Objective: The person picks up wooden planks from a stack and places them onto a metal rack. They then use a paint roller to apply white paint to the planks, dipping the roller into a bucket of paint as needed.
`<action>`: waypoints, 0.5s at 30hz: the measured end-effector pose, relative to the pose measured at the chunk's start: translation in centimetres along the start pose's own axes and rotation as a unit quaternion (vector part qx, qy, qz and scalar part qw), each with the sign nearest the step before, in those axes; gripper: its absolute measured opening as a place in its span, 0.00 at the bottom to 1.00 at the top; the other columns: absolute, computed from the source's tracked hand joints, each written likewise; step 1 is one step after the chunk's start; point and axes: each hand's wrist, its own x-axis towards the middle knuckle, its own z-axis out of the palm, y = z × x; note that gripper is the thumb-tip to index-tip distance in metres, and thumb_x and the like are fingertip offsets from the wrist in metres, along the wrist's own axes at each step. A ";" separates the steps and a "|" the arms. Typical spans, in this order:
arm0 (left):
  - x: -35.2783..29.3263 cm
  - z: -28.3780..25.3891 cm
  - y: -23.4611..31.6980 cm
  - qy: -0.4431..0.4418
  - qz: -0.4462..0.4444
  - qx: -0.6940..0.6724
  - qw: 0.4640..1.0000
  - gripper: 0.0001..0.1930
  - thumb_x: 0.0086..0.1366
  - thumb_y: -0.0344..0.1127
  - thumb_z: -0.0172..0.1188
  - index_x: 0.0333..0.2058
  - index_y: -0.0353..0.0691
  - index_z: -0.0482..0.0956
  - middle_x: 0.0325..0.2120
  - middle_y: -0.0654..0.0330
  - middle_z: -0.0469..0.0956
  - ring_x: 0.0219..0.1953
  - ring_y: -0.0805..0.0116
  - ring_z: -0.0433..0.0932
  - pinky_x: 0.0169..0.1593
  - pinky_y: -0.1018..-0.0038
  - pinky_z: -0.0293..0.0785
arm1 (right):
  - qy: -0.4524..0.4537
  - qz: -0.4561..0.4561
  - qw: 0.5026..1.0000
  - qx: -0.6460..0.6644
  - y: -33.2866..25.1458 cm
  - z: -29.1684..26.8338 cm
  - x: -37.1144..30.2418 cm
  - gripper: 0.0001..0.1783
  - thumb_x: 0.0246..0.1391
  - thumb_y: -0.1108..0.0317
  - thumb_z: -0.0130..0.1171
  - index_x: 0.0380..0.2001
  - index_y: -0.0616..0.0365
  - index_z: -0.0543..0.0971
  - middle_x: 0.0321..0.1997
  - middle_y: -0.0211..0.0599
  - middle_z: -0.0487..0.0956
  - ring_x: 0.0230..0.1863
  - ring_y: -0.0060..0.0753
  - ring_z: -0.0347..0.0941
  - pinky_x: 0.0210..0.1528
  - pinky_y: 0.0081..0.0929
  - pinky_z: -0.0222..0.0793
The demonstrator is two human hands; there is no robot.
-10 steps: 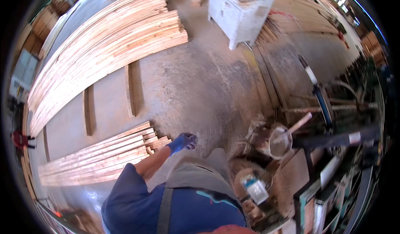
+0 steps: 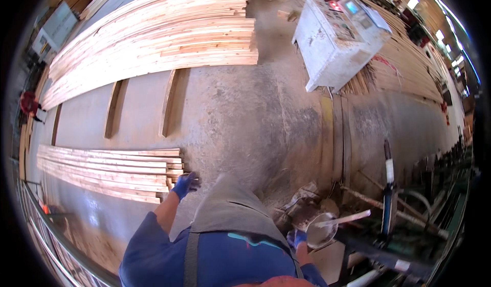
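Observation:
My left hand (image 2: 184, 185), in a blue glove, hangs beside the cut ends of a low stack of boards (image 2: 120, 172). Its fingers look slightly spread, with nothing visible in them. On the other side of my grey apron (image 2: 232, 205), my right hand (image 2: 296, 238) shows in a blue glove, low next to a whitish bucket (image 2: 323, 237). A flat wooden stick (image 2: 350, 218) leans out of that bucket. The right fingers are small and partly hidden, so their grip is unclear.
A wide layer of long boards (image 2: 153, 36) lies on timber bearers (image 2: 169, 105). A white control cabinet (image 2: 332, 41) stands ahead right. Dark machinery with an upright lever (image 2: 388, 184) is at right, a metal railing (image 2: 56, 241) at lower left. Another person (image 2: 29, 104) is far left.
The view has swung to the right. My left hand now appears closer to the board ends, its fingers less curled. My right hand has come into sight by the bucket.

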 end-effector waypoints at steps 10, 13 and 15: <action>7.2 -0.3 -2.5 0.125 -0.247 -0.069 0.958 0.23 0.68 0.55 0.46 0.47 0.42 0.73 0.34 0.55 0.82 0.33 0.58 0.82 0.37 0.59 0.76 | -0.080 -0.195 0.977 -0.014 -50.4 22.2 4.8 0.12 0.59 0.61 0.54 0.44 0.51 0.76 0.31 0.37 0.80 0.27 0.35 0.78 0.27 0.34 0.74; 17.0 0.3 7.6 0.096 -0.095 -0.119 0.984 0.21 0.68 0.54 0.47 0.44 0.42 0.75 0.32 0.56 0.82 0.32 0.61 0.82 0.34 0.68 0.77 | -0.157 -0.171 0.964 -0.126 -57.1 33.4 6.7 0.10 0.60 0.62 0.53 0.42 0.49 0.77 0.30 0.36 0.80 0.27 0.35 0.78 0.28 0.34 0.75; 20.3 2.0 15.5 0.117 -0.079 -0.108 0.984 0.20 0.68 0.54 0.49 0.41 0.43 0.77 0.32 0.56 0.82 0.32 0.64 0.82 0.33 0.71 0.77 | -0.169 -0.150 0.958 -0.178 -60.3 38.4 6.5 0.09 0.60 0.63 0.52 0.41 0.49 0.77 0.31 0.36 0.81 0.28 0.35 0.78 0.29 0.34 0.75</action>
